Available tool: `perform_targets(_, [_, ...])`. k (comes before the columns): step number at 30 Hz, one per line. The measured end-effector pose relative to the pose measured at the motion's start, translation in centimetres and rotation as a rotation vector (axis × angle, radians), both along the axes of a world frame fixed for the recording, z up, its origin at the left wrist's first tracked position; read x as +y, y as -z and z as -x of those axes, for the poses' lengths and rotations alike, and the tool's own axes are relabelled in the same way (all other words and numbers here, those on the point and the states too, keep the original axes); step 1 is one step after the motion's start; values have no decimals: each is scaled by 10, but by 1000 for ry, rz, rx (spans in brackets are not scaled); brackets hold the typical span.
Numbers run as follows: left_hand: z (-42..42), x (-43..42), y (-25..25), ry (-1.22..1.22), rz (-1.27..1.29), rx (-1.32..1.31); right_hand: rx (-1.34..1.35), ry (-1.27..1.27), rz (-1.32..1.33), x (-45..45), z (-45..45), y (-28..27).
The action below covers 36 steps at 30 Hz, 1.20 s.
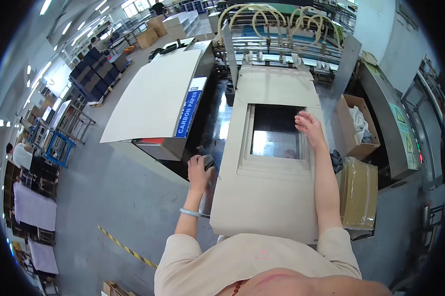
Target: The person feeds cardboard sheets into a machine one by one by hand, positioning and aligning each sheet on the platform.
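My left hand (198,173) is closed round a dark grey, rounded object (209,161) beside the dark metal bed (213,135) of the machine. What kind of thing it is, I cannot make out. My right hand (308,127), palm inward with fingers stretched, is over the right edge of a rectangular opening. That opening is in a stack of beige board (262,200) in front of me, with stepped layers round it. Inside it shows a dark, shiny surface (275,133) reflecting light. No object is visible in my right hand.
On the left, a cream sheet (151,93) and a blue carbon paper box (188,108) lie on a cabinet. Rollers and hoses (281,29) stand beyond the board. At right are an open carton (353,135), a taped carton (359,195) and a machine panel (397,123). People are farther off.
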<state>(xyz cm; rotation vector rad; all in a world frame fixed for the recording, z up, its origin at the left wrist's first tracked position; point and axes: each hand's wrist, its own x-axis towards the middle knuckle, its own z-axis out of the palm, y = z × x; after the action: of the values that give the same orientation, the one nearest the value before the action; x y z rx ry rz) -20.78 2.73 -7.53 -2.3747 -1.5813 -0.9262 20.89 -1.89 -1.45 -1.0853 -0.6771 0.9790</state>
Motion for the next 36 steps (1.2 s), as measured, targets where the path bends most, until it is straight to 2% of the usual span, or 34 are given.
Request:
perform_targets(4, [-17, -27, -89, 292, 131, -436, -150, -22, 54, 0, 3, -1])
perform_targets(7, [-16, -33, -155, 361, 45, -394, -193, -27, 66, 3, 5, -1])
perform_targets(9, [-12, -17, -189, 361, -283, -157, -240, -30, 87, 2, 7, 0])
perform_targets(11, [2, 3, -210, 263, -320, 23, -267, -30, 99, -1, 7, -2])
perform_targets(12, [12, 13, -215, 251, -314, 22, -290, -28, 108, -2, 8, -2])
perform_targets(14, [35, 31, -222, 116, -87, 272, -334, -30, 120, 1, 13, -2])
perform_targets(15, [45, 38, -224, 105, -83, 273, -334, -42, 120, 2, 15, 0])
perform_targets(19, [74, 66, -228, 313, 496, 200, -499, -66, 125, 3, 14, 4])
perform_targets(25, [82, 76, -240, 365, 565, 81, -465, -2, 59, 3, 19, -4])
perform_targets(27, [89, 82, -240, 394, 643, -74, -421, 57, 13, 7, 4, -5])
perform_targets(29, [95, 91, -243, 429, 722, -221, -658, 319, -57, 6, -18, -12])
perform_targets(30, [99, 90, -246, 359, 549, -225, -753, 411, 8, 1, -26, -22])
perform_targets(31, [100, 87, -250, 356, 451, -361, -846, 514, 87, -10, -35, -32])
perform_targets(32, [102, 85, -254, 275, 283, -381, -841, 556, 120, -22, -47, -33])
perform_targets(34, [107, 80, -263, 211, -51, -489, -1082, 576, 312, -47, -67, -35])
perform_targets(36, [107, 69, -277, 126, -234, -529, -1272, 519, 624, -72, -78, -25])
